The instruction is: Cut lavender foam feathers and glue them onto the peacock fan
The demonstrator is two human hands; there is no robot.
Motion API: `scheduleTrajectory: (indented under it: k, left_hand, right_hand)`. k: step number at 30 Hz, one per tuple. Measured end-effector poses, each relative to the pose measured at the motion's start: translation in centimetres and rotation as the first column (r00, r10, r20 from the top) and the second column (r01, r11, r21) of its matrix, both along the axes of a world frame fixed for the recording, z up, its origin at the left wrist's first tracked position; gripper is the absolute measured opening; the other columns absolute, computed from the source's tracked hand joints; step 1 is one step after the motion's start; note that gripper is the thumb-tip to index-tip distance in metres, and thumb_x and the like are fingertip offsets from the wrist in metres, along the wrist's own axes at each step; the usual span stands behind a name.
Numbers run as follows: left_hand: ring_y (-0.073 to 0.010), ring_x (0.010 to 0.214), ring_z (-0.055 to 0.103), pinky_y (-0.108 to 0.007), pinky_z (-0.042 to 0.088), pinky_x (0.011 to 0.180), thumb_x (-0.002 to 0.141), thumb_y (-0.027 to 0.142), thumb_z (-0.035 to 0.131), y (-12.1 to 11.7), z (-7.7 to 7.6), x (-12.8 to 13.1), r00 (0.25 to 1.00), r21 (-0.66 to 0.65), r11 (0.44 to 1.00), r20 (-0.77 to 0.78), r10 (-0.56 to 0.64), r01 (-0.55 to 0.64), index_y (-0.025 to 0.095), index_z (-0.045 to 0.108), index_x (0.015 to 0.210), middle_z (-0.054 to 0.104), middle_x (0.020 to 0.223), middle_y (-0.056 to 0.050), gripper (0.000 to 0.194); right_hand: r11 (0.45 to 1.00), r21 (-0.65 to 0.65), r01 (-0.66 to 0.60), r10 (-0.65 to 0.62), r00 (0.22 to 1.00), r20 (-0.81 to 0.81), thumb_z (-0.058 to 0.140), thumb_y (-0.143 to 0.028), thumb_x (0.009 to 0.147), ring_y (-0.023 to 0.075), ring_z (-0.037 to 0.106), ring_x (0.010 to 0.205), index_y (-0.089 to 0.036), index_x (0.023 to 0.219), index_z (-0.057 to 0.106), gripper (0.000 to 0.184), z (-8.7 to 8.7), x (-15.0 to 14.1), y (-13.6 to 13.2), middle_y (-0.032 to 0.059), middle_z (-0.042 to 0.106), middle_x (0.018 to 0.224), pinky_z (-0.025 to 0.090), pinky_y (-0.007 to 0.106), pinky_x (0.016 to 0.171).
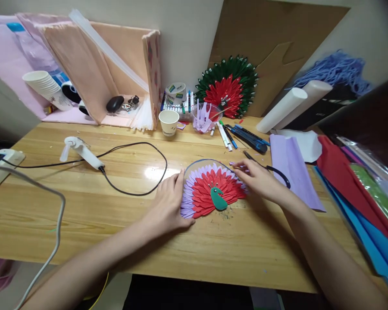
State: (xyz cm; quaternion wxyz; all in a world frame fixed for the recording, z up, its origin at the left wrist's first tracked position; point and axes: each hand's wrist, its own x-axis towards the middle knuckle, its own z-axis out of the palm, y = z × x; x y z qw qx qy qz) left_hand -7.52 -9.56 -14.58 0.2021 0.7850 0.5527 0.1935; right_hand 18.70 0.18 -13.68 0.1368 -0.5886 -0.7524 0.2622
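Note:
A paper peacock fan [213, 189] with red inner petals, lilac outer petals and a green bird shape lies flat on the wooden table [123, 224]. My left hand [168, 204] rests on the table at its left edge, fingers stretched out and touching the lilac petals. My right hand [257, 178] is at the fan's upper right edge, fingers pinched on a small lilac petal [234, 164].
A white glue gun [82, 153] with a black cord lies at left. A paper cup [168, 122], a clear bowl of lilac petals [205, 117], pens [226, 135], a finished green-red fan [228, 86], lilac paper [291, 165] and coloured sheets [355, 189] surround the work spot.

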Motion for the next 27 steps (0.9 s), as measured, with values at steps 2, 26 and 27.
scheduleTrajectory:
  k: [2, 26, 27]
  left_hand:
    - [-0.0344, 0.118, 0.037, -0.049, 0.032, 0.095, 0.059, 0.038, 0.065, -0.1, -0.5, 0.4, 1.0, 0.038, 0.999, -0.018, 0.013, -0.013, 0.017, 0.003, 0.14, 0.038, 0.127, -0.018, 0.105]
    - [-0.0228, 0.098, 0.048, -0.041, 0.035, 0.083, 0.079, 0.03, 0.055, 3.5, -0.2, 1.4, 0.993, 0.094, 0.988, 0.012, 0.12, -0.121, 0.022, 0.062, 0.079, 0.057, 0.097, -0.005, 0.011]
    - [-0.0225, 0.097, 0.048, -0.041, 0.035, 0.083, 0.079, 0.03, 0.054, 3.7, -0.1, 1.4, 0.994, 0.084, 0.991, 0.02, 0.104, -0.105, 0.022, 0.062, 0.078, 0.059, 0.096, -0.004, 0.012]
  right_hand:
    - [0.998, -0.059, 0.018, -0.023, 0.996, -0.088, 0.046, -0.04, 0.081, 0.0215, 0.058, 0.095, -0.02, 0.095, 0.054, 0.026, -1.2, 0.9, -0.4, 0.0079, 0.061, 0.102, 0.045, 0.036, 0.084]
    - [0.985, -0.141, 0.102, -0.139, 0.947, -0.288, 0.045, -0.043, 0.081, 0.0162, 0.061, 0.064, -0.018, 0.081, 0.058, 0.028, -1.0, 2.9, -1.5, 0.0027, 0.064, 0.07, 0.047, 0.027, 0.058]
    - [0.977, -0.189, 0.102, -0.154, 0.946, -0.284, 0.043, -0.044, 0.081, 0.0152, 0.06, 0.059, -0.018, 0.078, 0.057, 0.029, -0.9, 3.0, -1.7, 0.0013, 0.062, 0.064, 0.045, 0.025, 0.054]
